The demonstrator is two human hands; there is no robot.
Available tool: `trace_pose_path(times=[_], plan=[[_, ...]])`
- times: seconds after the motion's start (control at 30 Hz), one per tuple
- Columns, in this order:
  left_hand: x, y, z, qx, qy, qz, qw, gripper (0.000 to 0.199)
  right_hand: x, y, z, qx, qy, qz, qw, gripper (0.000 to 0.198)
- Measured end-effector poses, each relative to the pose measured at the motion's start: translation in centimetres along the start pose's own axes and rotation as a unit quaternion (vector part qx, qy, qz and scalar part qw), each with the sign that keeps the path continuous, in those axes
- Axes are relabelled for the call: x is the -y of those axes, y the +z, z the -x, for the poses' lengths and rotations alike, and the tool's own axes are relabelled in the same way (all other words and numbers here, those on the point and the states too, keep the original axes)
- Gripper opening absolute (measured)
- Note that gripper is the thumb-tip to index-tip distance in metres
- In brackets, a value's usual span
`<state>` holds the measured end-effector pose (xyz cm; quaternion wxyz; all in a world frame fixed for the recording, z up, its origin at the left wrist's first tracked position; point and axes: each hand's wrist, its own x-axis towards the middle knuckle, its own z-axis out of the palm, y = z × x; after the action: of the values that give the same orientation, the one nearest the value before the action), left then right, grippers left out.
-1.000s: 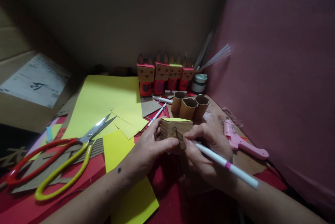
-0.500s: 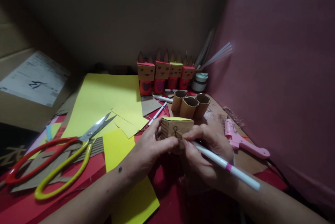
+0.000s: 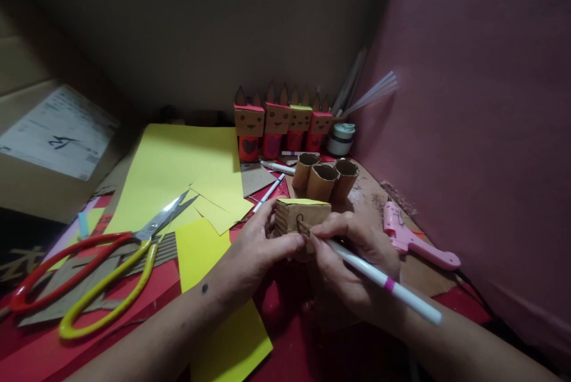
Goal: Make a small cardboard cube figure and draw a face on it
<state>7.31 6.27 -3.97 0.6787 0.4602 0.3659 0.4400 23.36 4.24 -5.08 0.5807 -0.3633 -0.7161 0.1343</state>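
My left hand is closed around the left side of a small cardboard box with a yellow top, its thumb along the lower front. A dark rounded outline shows on the box's front face. My right hand grips a white marker with a purple band, its tip hidden by my fingers at the box front. Just behind the box stand three open cardboard tubes. Farther back are several cardboard figures with eared box heads, drawn faces and red tube bodies.
Large scissors with red and yellow handles lie at left over cardboard scraps. Yellow sheets spread behind them. A pink glue gun lies at right, and a lidded jar stands near white sticks. More markers lie mid-table.
The marker and my right hand have shifted very slightly at the box front. My left hand keeps its hold on the box, and the other things stay in place.
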Motion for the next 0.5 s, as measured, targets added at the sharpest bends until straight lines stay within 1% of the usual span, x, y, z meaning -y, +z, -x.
trace_pose_path(times=[0.1, 0.43, 0.5], plan=[[-0.01, 0.07, -0.02, 0.004, -0.001, 0.002, 1.000, 0.047, 0.09, -0.11, -0.15, 0.001, -0.012, 0.019, 1.000, 0.015], [0.23, 0.34, 0.02, -0.006, -0.002, 0.034, 0.999, 0.048, 0.44, -0.28, -0.31, -0.008, 0.030, 0.019, 0.999, 0.011], [0.24, 0.28, 0.00, -0.006, 0.001, 0.042, 0.999, 0.048, 0.31, -0.33, -0.28, -0.015, 0.029, 0.012, 0.999, 0.011]])
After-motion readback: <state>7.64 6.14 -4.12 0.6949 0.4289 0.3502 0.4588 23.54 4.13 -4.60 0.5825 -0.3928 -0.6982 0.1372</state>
